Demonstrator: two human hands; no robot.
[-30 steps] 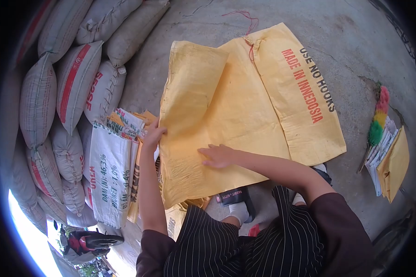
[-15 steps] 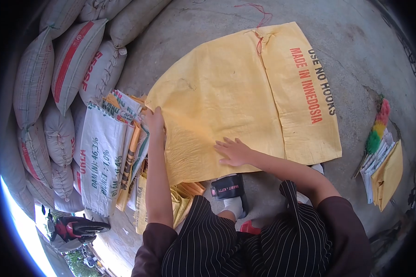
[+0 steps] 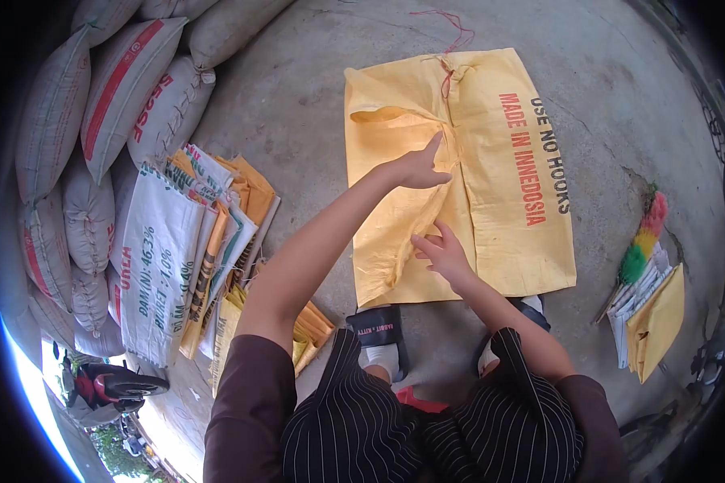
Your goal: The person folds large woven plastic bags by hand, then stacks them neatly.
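Note:
A yellow woven sack (image 3: 515, 241) with red and black print lies on the concrete floor, a red string at its top. Its left part is folded over toward the middle in a loose, wrinkled flap. My left hand (image 3: 419, 167) rests at the flap's edge near the sack's middle, index finger stretched out and thumb apart. Lower down, my right hand (image 3: 445, 256) touches the same edge with its fingers partly spread. The flap's edge runs between the two hands.
A pile of folded sacks (image 3: 161, 266) stands at the left, before stacked full bags (image 3: 129, 97). At the right lie a colourful duster (image 3: 646, 233) and more folded sacks (image 3: 656, 322). My sandals (image 3: 379, 326) are at the sack's near edge.
My left hand has moved right, from the sack's outer left edge to its middle, and the left part is now folded over. My right hand has shifted slightly right.

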